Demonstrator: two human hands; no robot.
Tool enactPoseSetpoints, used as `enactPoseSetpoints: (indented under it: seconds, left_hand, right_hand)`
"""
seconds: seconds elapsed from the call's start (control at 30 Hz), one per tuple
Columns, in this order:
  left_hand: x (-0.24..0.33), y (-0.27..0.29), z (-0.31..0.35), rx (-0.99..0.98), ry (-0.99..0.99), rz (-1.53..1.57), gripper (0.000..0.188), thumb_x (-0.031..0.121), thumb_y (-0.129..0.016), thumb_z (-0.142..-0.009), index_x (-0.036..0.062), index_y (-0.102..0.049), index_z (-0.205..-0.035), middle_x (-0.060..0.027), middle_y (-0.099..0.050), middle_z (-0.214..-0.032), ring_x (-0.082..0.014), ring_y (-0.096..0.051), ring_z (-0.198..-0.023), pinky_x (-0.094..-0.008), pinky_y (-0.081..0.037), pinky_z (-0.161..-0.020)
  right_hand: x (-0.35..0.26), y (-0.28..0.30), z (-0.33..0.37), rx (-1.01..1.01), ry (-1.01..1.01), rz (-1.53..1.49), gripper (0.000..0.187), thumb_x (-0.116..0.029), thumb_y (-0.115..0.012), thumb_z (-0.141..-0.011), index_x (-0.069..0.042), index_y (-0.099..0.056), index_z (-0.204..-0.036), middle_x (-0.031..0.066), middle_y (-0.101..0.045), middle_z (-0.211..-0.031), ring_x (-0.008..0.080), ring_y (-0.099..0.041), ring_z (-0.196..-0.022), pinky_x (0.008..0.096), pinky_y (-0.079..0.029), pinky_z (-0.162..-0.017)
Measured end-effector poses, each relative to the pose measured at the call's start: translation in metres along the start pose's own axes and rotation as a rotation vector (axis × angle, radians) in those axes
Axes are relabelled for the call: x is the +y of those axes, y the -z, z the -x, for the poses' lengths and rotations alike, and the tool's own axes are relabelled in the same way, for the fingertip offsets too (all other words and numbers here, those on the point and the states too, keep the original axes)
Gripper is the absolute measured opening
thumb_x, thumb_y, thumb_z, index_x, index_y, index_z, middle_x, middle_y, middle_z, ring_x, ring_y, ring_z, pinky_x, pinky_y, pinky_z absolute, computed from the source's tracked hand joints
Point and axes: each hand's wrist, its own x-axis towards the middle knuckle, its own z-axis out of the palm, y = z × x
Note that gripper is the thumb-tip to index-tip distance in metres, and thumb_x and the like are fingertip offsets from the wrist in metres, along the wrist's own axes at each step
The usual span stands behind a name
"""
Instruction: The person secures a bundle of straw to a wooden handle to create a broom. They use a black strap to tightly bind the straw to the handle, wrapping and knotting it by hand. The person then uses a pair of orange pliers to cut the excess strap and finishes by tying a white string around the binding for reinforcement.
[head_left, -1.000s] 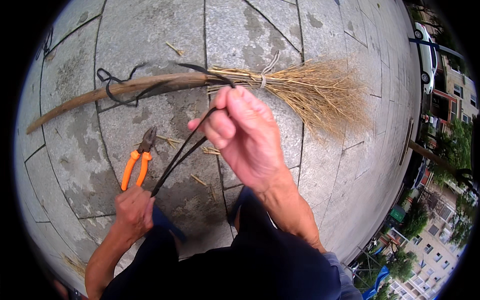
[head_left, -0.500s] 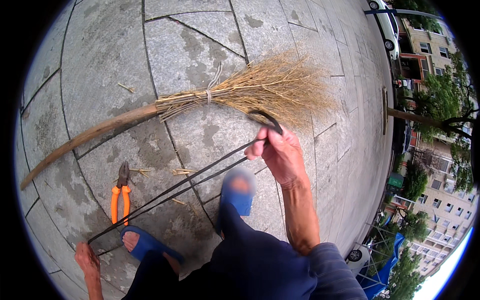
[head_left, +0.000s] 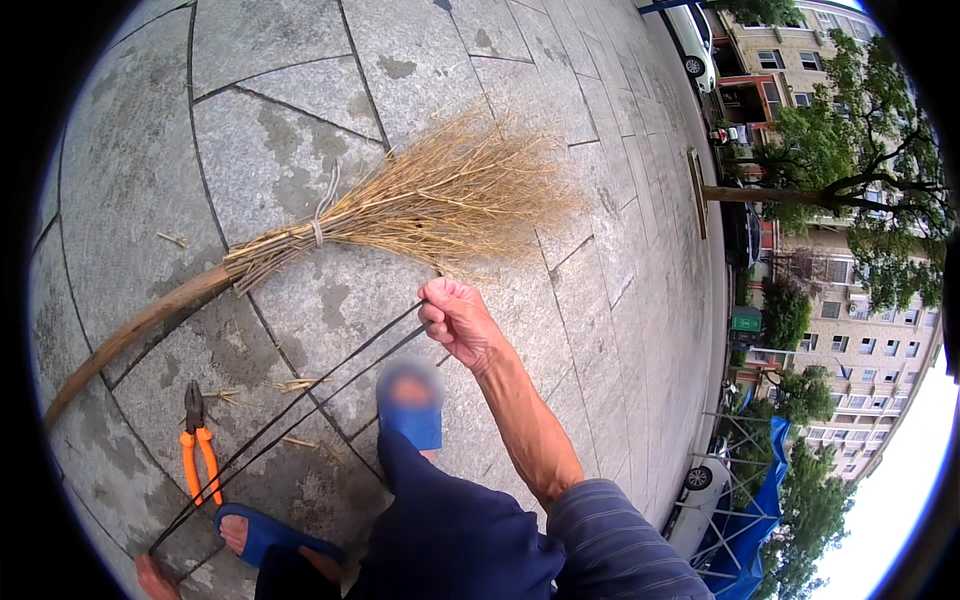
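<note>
A black cord [head_left: 319, 384] stretches in two strands, taut, from my right hand to my left hand. My right hand [head_left: 458, 318] is closed in a fist round its upper end, just below the bristles of a straw broom [head_left: 440, 190]. At the lower left edge my left hand [head_left: 155, 578], partly cut off by the rim, grips the other end. The broom lies across the paving, its wooden handle [head_left: 150, 330] toward the left and its bristle head bound with a pale tie [head_left: 318, 232]. Orange-handled pliers [head_left: 198, 445] lie beside the cord, near my left foot.
My feet in blue slippers [head_left: 410, 425] stand on grey stone slabs [head_left: 270, 50], with loose bits of straw [head_left: 297, 385] about. Farther right are a tree [head_left: 770, 195], parked cars [head_left: 694, 45], a green bin [head_left: 746, 320], a blue canopy [head_left: 765, 500] and buildings.
The view has shifted, so the broom and pliers appear farther left. The black loop that stuck out above my right hand is no longer visible. Both hands still hold the cord.
</note>
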Motion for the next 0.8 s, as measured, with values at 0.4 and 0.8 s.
enactPoseSetpoints:
  seconds: [0.4, 0.8]
  left_hand:
    - [-0.002, -0.003, -0.005, 0.024, -0.085, 0.041, 0.036, 0.019, -0.065, -0.087, 0.0033, -0.067, -0.119, -0.0240, -0.069, -0.103, -0.0447, -0.065, -0.091, -0.0506, -0.054, -0.081]
    - [0.045, -0.039, -0.021, 0.359, -0.226, 0.304, 0.005, -0.003, -0.054, -0.084, -0.0055, -0.051, -0.082, -0.0226, -0.046, -0.076, -0.0449, -0.050, -0.071, -0.0513, -0.035, -0.060]
  right_hand:
    - [0.000, 0.037, -0.004, 0.147, 0.103, 0.992, 0.016, -0.004, -0.059, -0.094, 0.006, -0.068, -0.103, 0.0074, -0.071, -0.082, 0.0102, -0.064, -0.061, 0.0238, -0.050, -0.049]
    - [0.020, 0.060, -0.032, 0.460, 0.148, 0.668, 0.017, -0.010, -0.057, -0.096, 0.005, -0.064, -0.098, 0.0120, -0.071, -0.081, 0.0153, -0.065, -0.057, 0.0279, -0.051, -0.046]
